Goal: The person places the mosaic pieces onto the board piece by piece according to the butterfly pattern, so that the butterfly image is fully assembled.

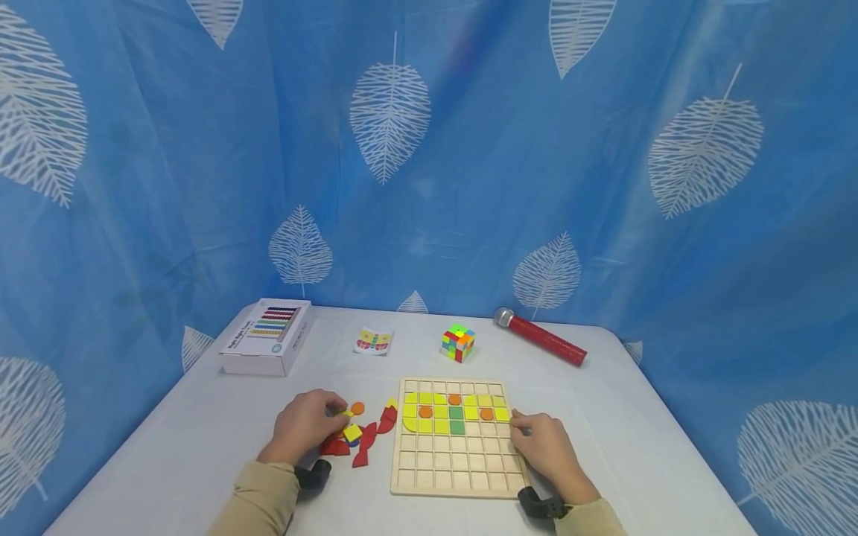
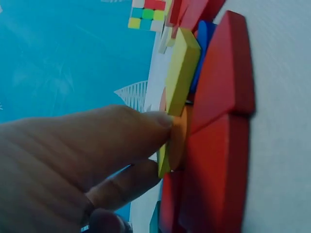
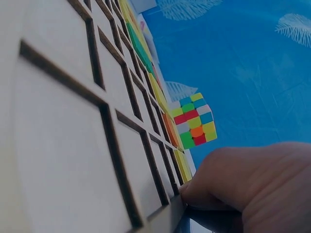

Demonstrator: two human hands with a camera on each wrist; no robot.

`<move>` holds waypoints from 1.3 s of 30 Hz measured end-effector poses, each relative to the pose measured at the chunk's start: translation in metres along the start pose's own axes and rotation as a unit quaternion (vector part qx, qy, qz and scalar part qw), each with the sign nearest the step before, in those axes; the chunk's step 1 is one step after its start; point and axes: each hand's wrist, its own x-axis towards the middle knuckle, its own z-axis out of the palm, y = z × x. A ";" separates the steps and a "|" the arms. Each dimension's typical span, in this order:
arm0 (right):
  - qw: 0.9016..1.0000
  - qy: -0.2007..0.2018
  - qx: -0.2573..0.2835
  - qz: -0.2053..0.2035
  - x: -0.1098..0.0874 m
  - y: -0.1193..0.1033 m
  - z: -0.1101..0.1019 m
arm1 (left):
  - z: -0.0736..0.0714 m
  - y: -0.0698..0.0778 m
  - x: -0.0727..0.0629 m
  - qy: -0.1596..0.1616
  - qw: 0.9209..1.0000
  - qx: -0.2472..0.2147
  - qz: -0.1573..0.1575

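Note:
My left hand (image 1: 308,423) is over a loose pile of flat coloured pieces left of the board. In the left wrist view its thumb and a finger pinch a small yellow piece (image 2: 163,162) beside an orange disc (image 2: 178,141). A yellow square (image 1: 352,432) and red pieces (image 1: 365,444) lie close by. My right hand (image 1: 546,447) grips the right edge of the wooden grid board (image 1: 442,480), thumb on the rim. Yellow pieces (image 1: 425,426), orange discs (image 1: 454,400) and green squares (image 1: 456,420) fill some upper cells.
A pattern card (image 1: 373,342) lies behind the pieces, with a colourful puzzle cube (image 1: 459,343) to its right. At the back left stands a white box (image 1: 267,337). A red microphone (image 1: 543,339) lies at the back right. Leaf-printed blue cloth (image 1: 469,186) hangs around the table.

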 end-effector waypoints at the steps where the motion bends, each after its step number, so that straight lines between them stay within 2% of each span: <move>1: 1.000 -0.001 -0.001 -0.001 0.000 0.000 0.000 | 0.000 0.000 0.000 0.000 1.000 0.003 0.000; 5: 1.000 -0.004 -0.004 -0.002 -0.001 0.001 0.000 | -0.001 0.003 -0.002 0.008 1.000 0.024 0.002; 10: 1.000 -0.007 -0.004 -0.001 0.001 0.002 0.000 | -0.003 0.006 -0.005 0.029 0.997 0.066 0.023; 17: 1.000 -0.007 -0.002 -0.001 0.002 0.002 0.000 | -0.007 0.011 -0.007 0.019 0.995 0.092 0.033; 21: 1.000 -0.006 0.002 -0.001 0.001 0.003 0.000 | -0.005 0.008 -0.005 0.019 0.997 0.074 0.030; 25: 1.000 -0.005 0.005 -0.002 0.000 0.004 0.000 | -0.003 0.005 -0.003 0.025 0.999 0.029 0.011; 31: 1.000 -0.001 0.002 -0.003 -0.001 0.002 -0.001 | -0.003 0.011 -0.003 0.040 0.999 -0.027 -0.005; 35: 1.000 -0.001 0.005 0.002 -0.001 0.001 -0.001 | 0.001 0.024 -0.008 0.055 0.998 -0.041 0.016; 39: 1.000 0.000 0.005 -0.002 -0.002 0.002 -0.001 | 0.013 0.043 -0.012 0.073 0.994 -0.042 0.072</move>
